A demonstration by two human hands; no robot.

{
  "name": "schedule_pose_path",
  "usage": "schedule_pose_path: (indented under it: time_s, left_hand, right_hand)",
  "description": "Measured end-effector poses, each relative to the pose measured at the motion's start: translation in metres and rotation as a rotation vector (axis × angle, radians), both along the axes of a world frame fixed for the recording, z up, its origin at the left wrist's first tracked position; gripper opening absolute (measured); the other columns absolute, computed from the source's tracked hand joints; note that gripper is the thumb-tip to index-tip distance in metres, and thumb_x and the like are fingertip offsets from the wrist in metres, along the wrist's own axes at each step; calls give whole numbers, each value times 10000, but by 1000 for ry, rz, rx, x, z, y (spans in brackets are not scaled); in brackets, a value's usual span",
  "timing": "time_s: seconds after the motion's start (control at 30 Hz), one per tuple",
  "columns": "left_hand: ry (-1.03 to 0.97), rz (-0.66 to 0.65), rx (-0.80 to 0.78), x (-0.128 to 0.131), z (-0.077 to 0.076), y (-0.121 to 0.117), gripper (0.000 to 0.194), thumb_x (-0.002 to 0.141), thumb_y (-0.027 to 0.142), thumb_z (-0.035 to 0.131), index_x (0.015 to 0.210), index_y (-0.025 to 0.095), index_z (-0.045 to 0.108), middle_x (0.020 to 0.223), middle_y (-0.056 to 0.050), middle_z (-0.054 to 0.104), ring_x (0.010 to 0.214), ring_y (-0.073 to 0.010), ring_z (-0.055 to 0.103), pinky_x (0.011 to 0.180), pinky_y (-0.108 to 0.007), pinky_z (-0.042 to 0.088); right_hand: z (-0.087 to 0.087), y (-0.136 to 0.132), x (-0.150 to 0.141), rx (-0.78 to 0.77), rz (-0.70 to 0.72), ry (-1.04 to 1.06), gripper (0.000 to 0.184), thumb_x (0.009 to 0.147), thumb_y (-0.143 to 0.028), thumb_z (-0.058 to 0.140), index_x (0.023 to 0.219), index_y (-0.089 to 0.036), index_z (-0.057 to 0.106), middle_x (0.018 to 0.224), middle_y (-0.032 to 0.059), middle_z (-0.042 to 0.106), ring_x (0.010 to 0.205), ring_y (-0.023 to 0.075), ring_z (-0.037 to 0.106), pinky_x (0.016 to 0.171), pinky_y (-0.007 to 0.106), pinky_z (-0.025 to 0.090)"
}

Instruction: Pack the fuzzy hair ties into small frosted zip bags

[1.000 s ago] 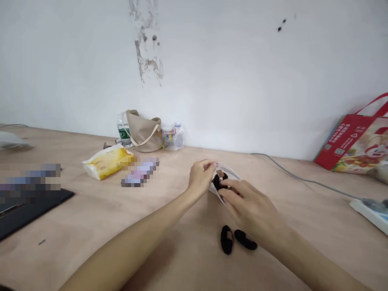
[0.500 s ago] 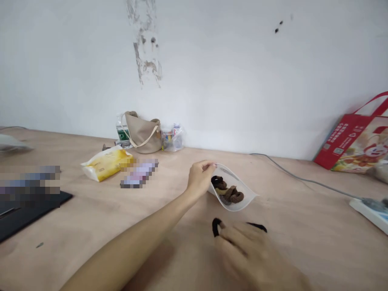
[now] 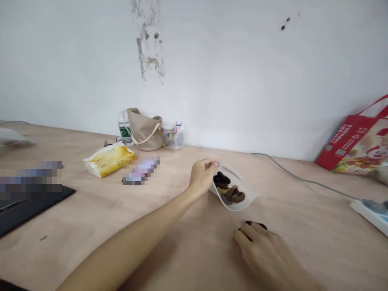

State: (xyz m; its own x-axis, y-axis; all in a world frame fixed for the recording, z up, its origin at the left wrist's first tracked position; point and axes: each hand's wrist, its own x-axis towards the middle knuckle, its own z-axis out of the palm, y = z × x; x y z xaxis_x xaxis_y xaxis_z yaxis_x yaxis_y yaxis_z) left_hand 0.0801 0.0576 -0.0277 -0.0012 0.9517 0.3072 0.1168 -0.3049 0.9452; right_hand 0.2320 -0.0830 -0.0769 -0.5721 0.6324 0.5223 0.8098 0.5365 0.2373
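Note:
My left hand (image 3: pixel 202 176) pinches the upper rim of a translucent white plastic pouch (image 3: pixel 249 197), keeping its mouth open toward me. Inside lie several fabric hair ties (image 3: pixel 236 195) in brown, tan and grey, with black ones (image 3: pixel 222 178) toward the upper left. Nearer to me, my right hand (image 3: pixel 262 246) rests low over the tabletop, its fingers curled onto a black hair tie (image 3: pixel 257 224). Part of that hair tie sticks out beyond the knuckles; the rest is hidden beneath the fingers.
Left of the pouch lie a blurred-out phone (image 3: pixel 141 170), a yellow tissue pack (image 3: pixel 109 159) and a black flat object (image 3: pixel 36 206). A beige handbag (image 3: pixel 147 131) and water bottle (image 3: pixel 125 129) stand by the wall. On the right are a red shopping bag (image 3: pixel 348 139), a grey cable (image 3: pixel 298 174) and a white power strip (image 3: pixel 371 216).
The black loop at my right fingertips is gone from there, and more black shows inside the pouch. My right hand has shifted right onto the other black hair tie. My left hand keeps its hold.

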Motion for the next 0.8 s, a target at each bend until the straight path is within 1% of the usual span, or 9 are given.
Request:
schedule_pose_path:
  time_s: [0.07,0.13,0.27,0.33,0.43,0.53,0.63,0.7,0.8]
  left_hand:
    - [1,-6,2,1,0,-1,154,713,188,578,751,179,727,777,-46,738,810,-198,669,749,-277,490]
    - [4,-14,3,1,1,-2,156,716,190,576,753,175,727,780,-48,738,809,-198,671,747,-278,492]
    - [9,-29,3,0,5,-5,160,724,192,571,765,172,725,800,-49,739,809,-197,673,748,-282,497]
    - [9,-32,2,0,6,-6,167,728,180,565,772,169,725,813,-52,740,814,-196,673,760,-287,497]
    - [8,-24,-3,0,5,-7,168,731,167,565,776,167,727,819,-57,739,830,-199,672,781,-294,495]
    - [10,-13,-8,2,2,-7,152,718,150,583,759,170,728,812,-58,739,834,-202,672,789,-294,496]
    - [17,-7,-10,4,-1,-7,161,715,129,580,764,170,727,817,-60,738,832,-204,674,787,-296,499]
    - [22,-3,-9,4,-2,-6,166,722,132,576,781,168,727,829,-64,738,837,-205,673,786,-299,500]
    - [28,-5,-11,3,-4,-4,165,726,143,576,790,168,726,833,-66,738,841,-206,673,786,-299,502]
  right_hand:
    - [2,-1,-2,3,36,16,222,614,-13,444,631,-234,451,544,-28,579,471,162,544,426,278,305]
    - [15,3,-2,-19,82,42,198,708,-44,429,662,-234,461,576,-31,575,474,149,536,433,270,320]
    - [49,19,4,7,76,177,243,842,-65,372,922,-205,555,975,60,647,774,176,617,618,275,447]
    - [56,24,10,9,72,226,268,842,-67,365,963,-193,569,1044,83,635,835,185,623,653,281,470]
    - [43,22,22,-92,-13,183,214,813,-110,399,822,-218,584,786,35,651,615,167,621,505,263,466]
    - [18,15,32,-145,-120,92,231,733,-115,426,839,-236,593,914,53,673,626,196,641,459,287,485]
    - [-2,13,39,-149,-76,39,364,703,-70,410,960,-253,592,1082,44,657,771,216,661,548,303,540]
    - [-9,15,43,-168,-23,9,367,714,-43,398,938,-255,597,994,27,685,757,207,662,570,288,546]
    - [-11,15,48,-189,-6,-14,342,681,-4,390,806,-247,595,758,12,680,610,190,641,476,256,507]
